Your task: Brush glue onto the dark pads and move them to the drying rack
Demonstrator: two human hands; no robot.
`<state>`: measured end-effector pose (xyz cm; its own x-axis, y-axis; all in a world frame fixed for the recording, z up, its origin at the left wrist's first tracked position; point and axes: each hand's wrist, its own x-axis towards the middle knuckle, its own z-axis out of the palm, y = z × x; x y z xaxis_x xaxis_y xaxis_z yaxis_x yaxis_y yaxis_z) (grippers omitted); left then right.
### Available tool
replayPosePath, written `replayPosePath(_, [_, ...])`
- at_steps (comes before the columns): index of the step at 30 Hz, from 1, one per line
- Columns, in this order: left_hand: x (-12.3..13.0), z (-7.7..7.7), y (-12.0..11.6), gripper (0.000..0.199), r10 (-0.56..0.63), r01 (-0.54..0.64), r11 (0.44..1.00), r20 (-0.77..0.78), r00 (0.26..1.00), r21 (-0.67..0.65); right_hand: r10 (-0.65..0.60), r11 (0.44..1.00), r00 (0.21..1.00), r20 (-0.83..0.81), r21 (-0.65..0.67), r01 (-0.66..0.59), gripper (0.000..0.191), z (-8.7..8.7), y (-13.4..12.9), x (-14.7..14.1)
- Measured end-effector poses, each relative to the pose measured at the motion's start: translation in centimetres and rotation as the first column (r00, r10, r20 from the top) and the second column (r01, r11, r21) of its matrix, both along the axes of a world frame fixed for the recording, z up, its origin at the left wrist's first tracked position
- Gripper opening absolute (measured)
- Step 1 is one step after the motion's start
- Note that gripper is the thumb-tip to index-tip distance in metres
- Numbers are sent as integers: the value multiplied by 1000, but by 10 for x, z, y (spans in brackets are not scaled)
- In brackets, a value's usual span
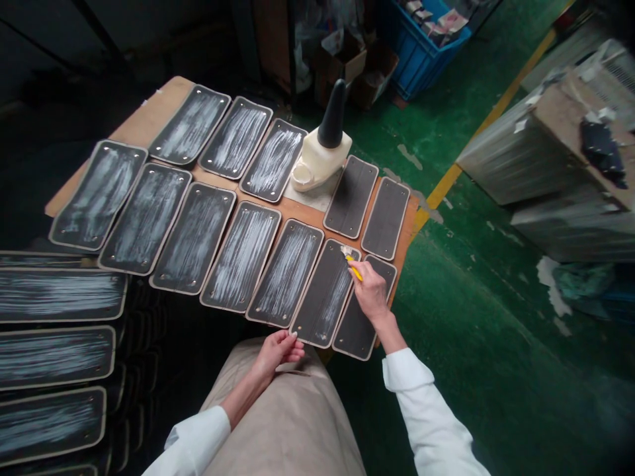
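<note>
My right hand (370,289) is closed round a small brush with a yellow handle (354,270). The whitish tip meets the upper end of a dark rounded rectangular panel with a pale border (320,301). White streaks run down that panel's right side; its left side is dark. My left hand (280,350) pinches the panel's near left corner between thumb and fingers. Partly beneath my right forearm lies another dark panel (358,320). To the left, a white-streaked panel (285,272) lies alongside. A cream container with a black cone on top (322,158) stands behind them.
Several streaked panels (193,238) cover the left of the brown board (169,99); two unstreaked ones (351,197) lie at its far right. Stacked streaked panels (54,357) stand lower left. A blue crate (421,56) and cardboard boxes (347,59) are beyond.
</note>
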<state>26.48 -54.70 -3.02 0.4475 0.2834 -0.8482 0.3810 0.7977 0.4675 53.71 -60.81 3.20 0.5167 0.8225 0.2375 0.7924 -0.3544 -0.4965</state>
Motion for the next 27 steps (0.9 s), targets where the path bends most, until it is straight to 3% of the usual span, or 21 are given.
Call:
replayPosePath(3, [-1,-3,0,24,4,-4,1000,6,1000,-3,97,992,995,-24,-83,-99,25,-6,-12,-31])
replayPosePath(7, [-1,-4,2,23,18,-18,999,14,1000,-26,205,958,966,-160,-168,-231,24,1,-52,-96])
replayPosePath(10, [-1,-4,2,23,20,-20,999,18,1000,-34,200,939,920,-336,-203,-278,23,14,-76,-131])
replayPosePath(12, [-2,-4,3,24,20,-19,999,17,1000,-31,160,943,865,-475,-185,-276,21,22,-81,-139])
replayPosePath(16, [-2,-3,3,25,20,-20,999,17,1000,-27,56,983,746,-664,-96,-159,18,22,-68,-114])
replayPosePath(19, [0,-3,4,28,6,-6,1000,23,1000,-23,6,999,723,-691,-34,-40,20,12,-51,-75])
replayPosePath(23, [1,-4,3,31,11,-11,1000,33,999,-2,-36,996,846,-532,45,70,21,11,-26,-29])
replayPosePath(27, [1,-8,3,32,12,-12,1000,21,1000,1,-4,991,966,-258,126,38,23,19,1,-1])
